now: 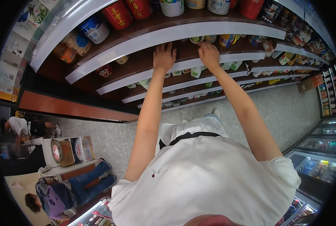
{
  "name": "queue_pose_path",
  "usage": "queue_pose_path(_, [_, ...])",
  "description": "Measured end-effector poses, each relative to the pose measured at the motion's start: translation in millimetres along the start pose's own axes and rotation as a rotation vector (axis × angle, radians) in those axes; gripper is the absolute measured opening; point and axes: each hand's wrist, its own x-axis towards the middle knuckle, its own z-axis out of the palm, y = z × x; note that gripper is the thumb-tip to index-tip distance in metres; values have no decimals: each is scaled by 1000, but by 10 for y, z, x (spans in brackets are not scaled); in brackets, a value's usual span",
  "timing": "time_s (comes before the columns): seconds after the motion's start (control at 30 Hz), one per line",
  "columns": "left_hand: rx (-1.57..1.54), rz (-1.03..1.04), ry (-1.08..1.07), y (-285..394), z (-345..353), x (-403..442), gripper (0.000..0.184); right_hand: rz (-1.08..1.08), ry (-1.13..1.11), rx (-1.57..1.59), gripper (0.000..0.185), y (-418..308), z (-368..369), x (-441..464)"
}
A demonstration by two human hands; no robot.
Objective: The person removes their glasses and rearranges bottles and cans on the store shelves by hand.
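Note:
My left hand point(164, 57) reaches over a brown shelf board point(184, 52), fingers spread, with nothing visible in it. To its right, my right hand point(209, 55) is over the same shelf with its fingers slightly bent. Its fingertips are close beside a small round container point(196, 39) with a green and pale top; whether they touch it I cannot tell. Further right along this shelf stands a yellow and blue tub point(226, 40). Left of my left hand sit a pale-topped container point(122, 59) and a dark red-and-white one point(104, 71).
A shelf above my hands carries red cans point(117, 15) and a blue-and-white can point(95, 30), fronted by a white edge strip point(175, 33). Lower shelves hold green-and-white packs point(196, 71). Glass-topped coolers point(313, 162) stand at right. Two other people are at left, one in jeans point(87, 182).

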Motion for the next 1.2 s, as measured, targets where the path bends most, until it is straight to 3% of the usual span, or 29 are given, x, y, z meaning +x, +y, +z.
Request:
queue_pose_path(0.5, [-119,-132,8,23,-165,-15,56,5,-25,8,12,-25,-23,14])
queue_pose_path(0.57, [-301,-117,221,-56,-161,-22,53,7,-22,7,12,-27,-28,13])
queue_pose_path(0.6, [-378,-53,447,-69,-159,-23,50,6,-29,11,13,-21,-24,9])
queue_pose_path(0.8, [-165,-150,698,-581,-266,-46,42,-19,5,0,11,-17,2,5])
queue_pose_path(0.9, [-180,-177,630,-782,-320,-41,33,-28,28,3,10,-13,16,8])
queue_pose_path(0.93, [-167,-125,697,-851,-276,-5,25,-24,26,14,11,-12,13,6])
queue_pose_path(1.07, [-137,-142,683,-848,-256,99,23,6,-8,-4,11,-25,0,0])
queue_pose_path(1.13, [-142,-232,481,-831,-209,148,23,8,-2,9,11,-35,-12,7])
queue_pose_path(1.2, [-37,-184,501,-844,-137,185,21,8,4,16,12,-46,-28,19])
